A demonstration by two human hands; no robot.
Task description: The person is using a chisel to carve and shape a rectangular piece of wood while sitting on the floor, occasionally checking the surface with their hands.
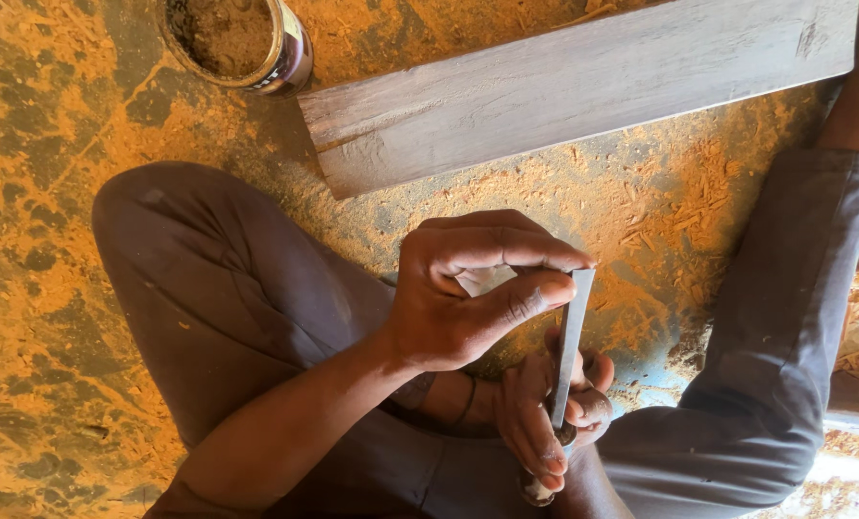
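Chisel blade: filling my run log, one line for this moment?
left hand pinches chisel blade tip | right hand grips its lower end | plank on floor beyond

Place: a woodworking workshop, with the work done seated on the ground.
Floor [55,240]: bare and mottled, coated in orange sawdust and wood shavings.
Stock: a rough grey wooden plank [583,82] lying on the floor.
Supplies: an open tin [237,38], its contents dusted with sawdust.
Tool: a flat metal chisel blade [571,346].
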